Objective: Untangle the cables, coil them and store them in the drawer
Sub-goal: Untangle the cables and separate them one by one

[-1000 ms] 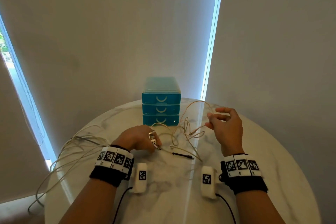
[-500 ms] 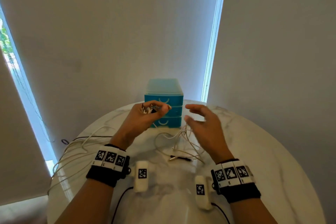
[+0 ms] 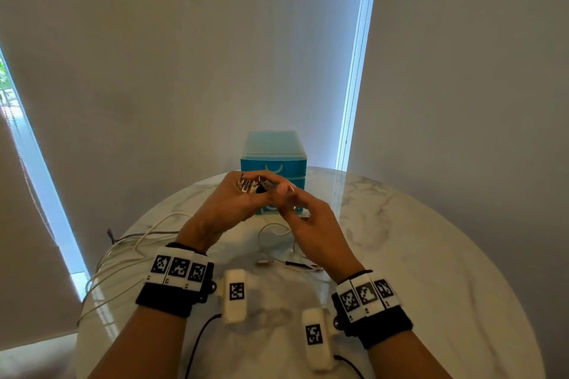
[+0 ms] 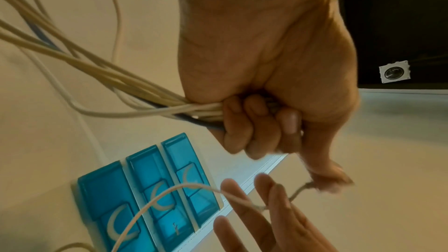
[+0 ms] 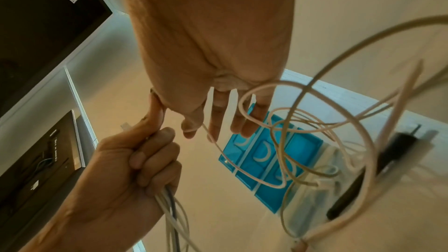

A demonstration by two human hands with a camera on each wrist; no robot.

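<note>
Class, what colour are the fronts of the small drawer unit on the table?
Translucent turquoise blue, with pale curved handles; the drawer unit shows best in the left wrist view.

Both forearms reached forward, each wrist wrapped in a black band with white coded tags, and the 2 hands met raised in front of the person. The left hand [image 3: 229,204] was clenched into a fist, thumb extended. The right hand [image 3: 311,224] had its fingers [image 5: 215,120] straight and spread, its thumb touching the left thumb.
</note>
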